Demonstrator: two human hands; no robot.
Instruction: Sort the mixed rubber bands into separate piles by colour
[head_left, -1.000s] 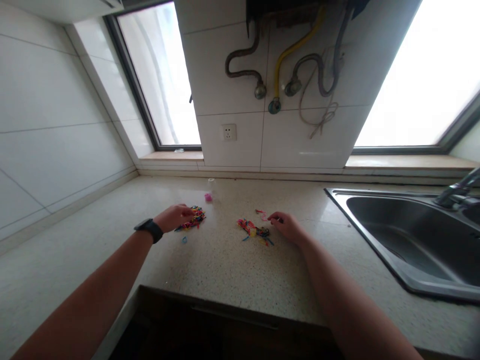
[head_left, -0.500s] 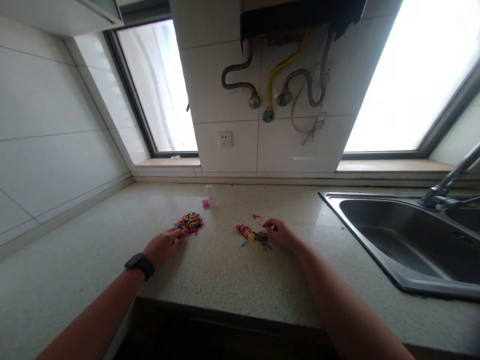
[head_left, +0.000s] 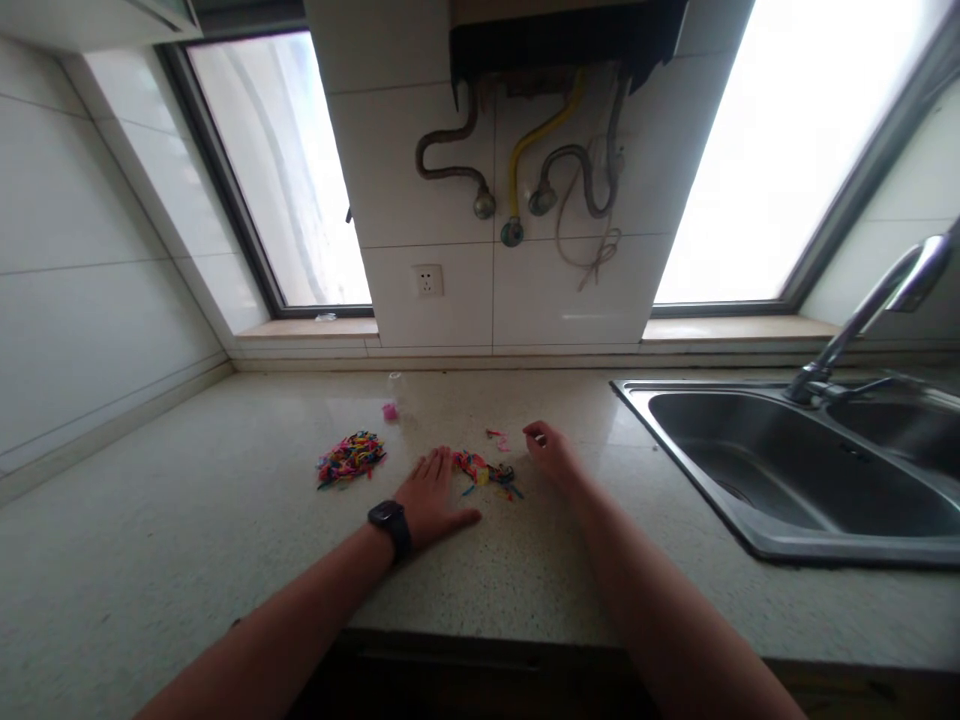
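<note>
My left hand (head_left: 429,492) lies flat on the countertop, its thumb stretched out to the right. Its fingertips are at the left edge of a small pile of colourful strips, perhaps rubber bands (head_left: 482,474). To the right of that pile is my right hand (head_left: 551,452), fingers curled in towards the thumb; whether something tiny is between them I cannot make out. A few loose pink and red bands (head_left: 498,440) lie between this hand and the small pile. Farther left sits a larger heap of multicoloured bands (head_left: 351,460), with neither hand on it.
Behind the larger heap are a pink cap (head_left: 389,412) and a small clear container (head_left: 396,383). A steel sink (head_left: 739,535) with a faucet (head_left: 847,335) is set into the counter (head_left: 225,540) at right. Pipes (head_left: 514,160) hang on the tiled wall.
My left hand has left the larger heap and moved right to the smaller pile, flattening out. My right hand has drawn slightly away from the small pile. The view has shifted right.
</note>
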